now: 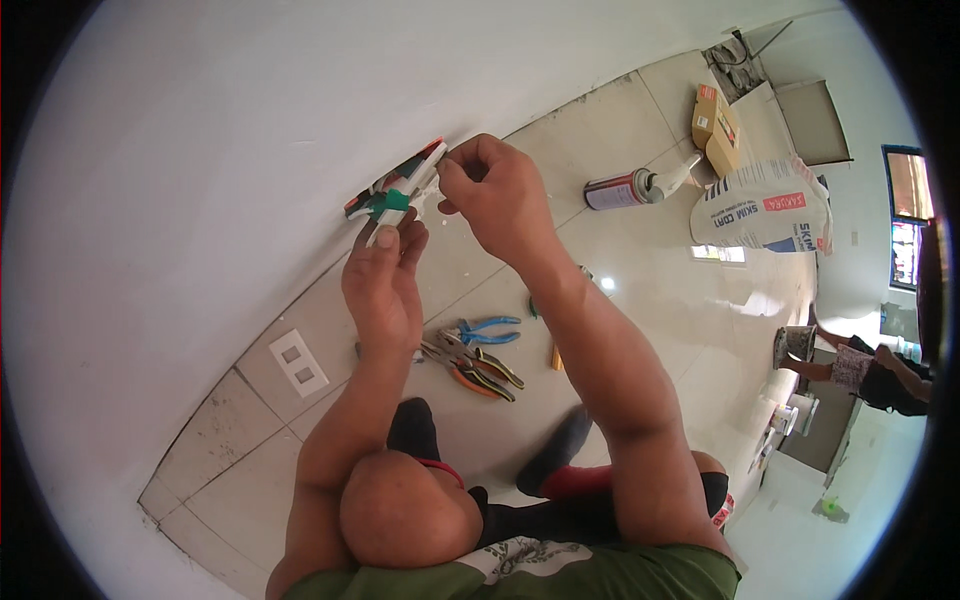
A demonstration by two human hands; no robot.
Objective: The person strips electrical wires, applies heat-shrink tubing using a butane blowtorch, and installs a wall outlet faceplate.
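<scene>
Against the wall, the switch plate lies on the floor left of the left forearm, and pliers lie between both forearms. The spray can is right of the right hand, with the bag farther right and the carton just beyond.

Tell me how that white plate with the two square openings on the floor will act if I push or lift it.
The white plate will probably slide rather than roll or tip, since it seems to lie flat on smooth, shiny floor tiles. It's likely light for its size, with two openings cut through it. Its straight edges suggest it's stiff.
</scene>
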